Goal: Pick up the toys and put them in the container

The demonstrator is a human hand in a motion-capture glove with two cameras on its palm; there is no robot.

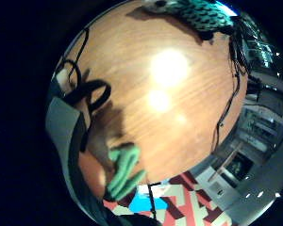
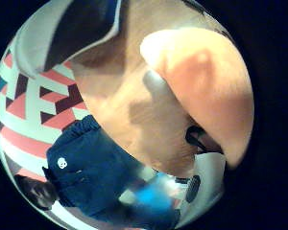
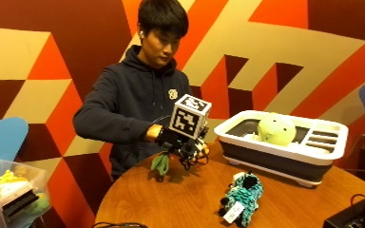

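Green toy is pinched in the hand, held above the desk at frame centre. Teal zebra plush lies lower right; container behind it.

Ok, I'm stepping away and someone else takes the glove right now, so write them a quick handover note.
Right hand: raised above the round table, pinching a small green toy that dangles below it.
Container: white and grey tub at the table's far side, already holding a yellow-green plush.
Teal and black plush: lying on the table in front of the container, untouched.
Done: one toy in. Left: drop the green toy into the container, then fetch the teal plush.
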